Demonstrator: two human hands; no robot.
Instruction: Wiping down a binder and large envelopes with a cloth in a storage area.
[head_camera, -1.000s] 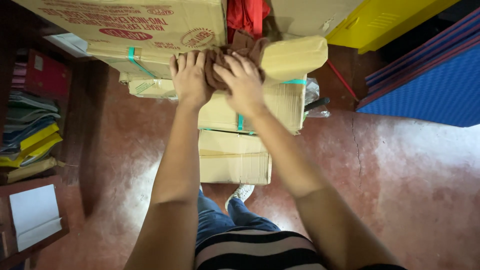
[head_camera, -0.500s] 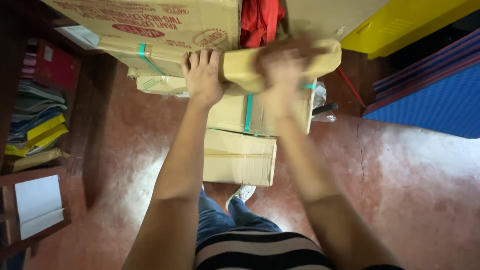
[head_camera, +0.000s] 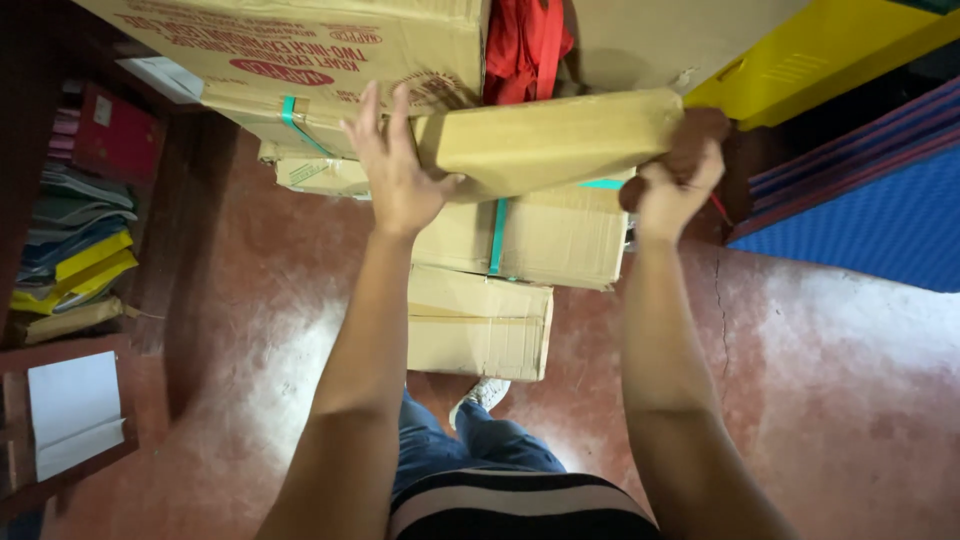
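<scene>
— What's nearest to you?

— My striped top and jeans, one shoe (head_camera: 485, 392) on the red floor (head_camera: 820, 400), then my two forearms reaching up to the stack of boxes.

— And your hands, what has changed?

— A second ago both were bunched together over the brown cloth in the middle of the flat box. Now they're apart. My left hand (head_camera: 398, 172) is open, fingers spread, palm pressed to the near left end of the flat cardboard box (head_camera: 550, 140). My right hand (head_camera: 672, 182) has swept to the far right end and is closed around the brown cloth (head_camera: 700, 130), wadded against the box's corner.

— So the wipe has crossed the box?

— It looks so (the top face lies bare between my hands). The box sits tilted atop a taped carton (head_camera: 540, 235), with another carton (head_camera: 478, 330) below.

— Farther back?

— A big printed carton (head_camera: 300, 50), red fabric (head_camera: 525, 40), a yellow bin (head_camera: 800, 50).
</scene>
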